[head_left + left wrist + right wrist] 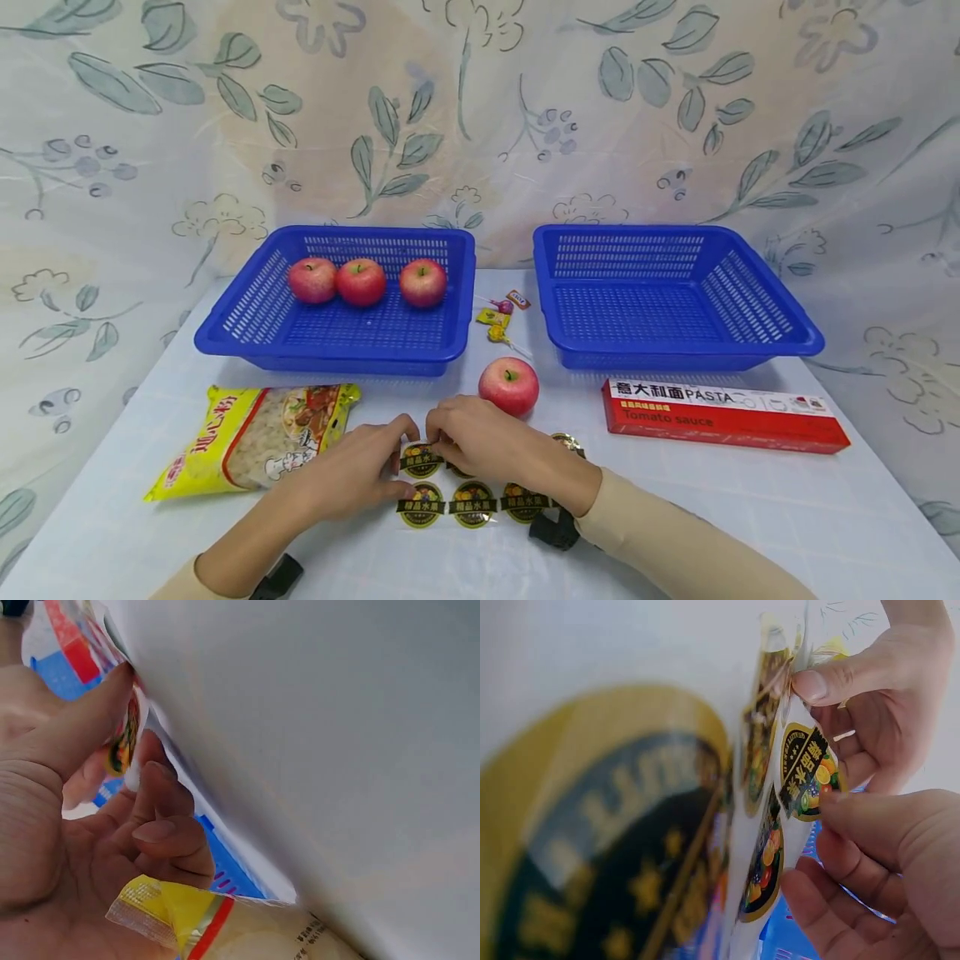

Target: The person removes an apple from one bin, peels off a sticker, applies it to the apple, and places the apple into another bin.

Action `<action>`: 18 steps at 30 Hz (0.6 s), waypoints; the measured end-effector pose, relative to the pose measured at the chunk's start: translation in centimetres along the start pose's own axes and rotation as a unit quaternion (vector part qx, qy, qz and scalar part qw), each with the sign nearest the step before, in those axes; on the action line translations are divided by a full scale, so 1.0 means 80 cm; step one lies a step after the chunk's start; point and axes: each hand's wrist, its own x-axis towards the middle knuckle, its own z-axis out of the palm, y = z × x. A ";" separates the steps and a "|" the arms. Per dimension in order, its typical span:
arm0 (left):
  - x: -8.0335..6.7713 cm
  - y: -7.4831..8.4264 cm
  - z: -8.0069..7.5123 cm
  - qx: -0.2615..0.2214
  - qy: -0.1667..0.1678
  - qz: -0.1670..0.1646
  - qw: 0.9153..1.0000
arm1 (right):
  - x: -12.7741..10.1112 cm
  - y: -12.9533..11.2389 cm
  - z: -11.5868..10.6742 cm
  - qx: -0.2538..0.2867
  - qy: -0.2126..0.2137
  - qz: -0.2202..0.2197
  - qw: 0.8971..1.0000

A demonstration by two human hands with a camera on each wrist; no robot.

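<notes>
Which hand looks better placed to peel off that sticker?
Probably the right hand: its fingertips pinch a round sticker, while the left hand grips the sticker sheet edge, steadying it.

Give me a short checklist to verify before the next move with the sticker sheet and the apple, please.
1. Left hand pinches the sticker sheet: ok.
2. Right hand pinches one sticker at its edge: ok.
3. Sticker fully off the sheet: cannot tell.
4. Loose apple stands near, just behind the hands: ok.
5. Left basket has room beside its three apples: ok.
</notes>
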 end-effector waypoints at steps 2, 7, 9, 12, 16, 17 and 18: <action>0.000 0.000 0.000 0.000 -0.002 0.001 1.000 | -0.001 0.002 0.001 0.013 0.003 0.000 1.000; -0.001 0.000 -0.001 -0.006 -0.012 0.004 1.000 | -0.003 0.007 -0.001 0.049 -0.001 0.002 0.999; -0.002 0.000 -0.001 -0.009 -0.017 0.007 1.000 | -0.004 0.009 -0.004 0.061 -0.004 0.000 0.998; -0.002 -0.001 -0.002 -0.004 -0.019 0.008 1.000 | -0.009 0.010 -0.013 0.079 -0.005 0.005 0.997; -0.002 0.001 -0.003 0.023 -0.016 -0.008 1.000 | -0.024 0.011 -0.030 0.090 0.011 0.009 0.996; -0.002 0.002 -0.003 0.024 -0.012 -0.012 1.000 | -0.029 0.012 -0.035 0.090 0.016 0.010 0.996; -0.003 0.004 -0.004 0.021 -0.006 -0.012 1.000 | -0.034 0.013 -0.039 0.088 0.020 0.009 0.996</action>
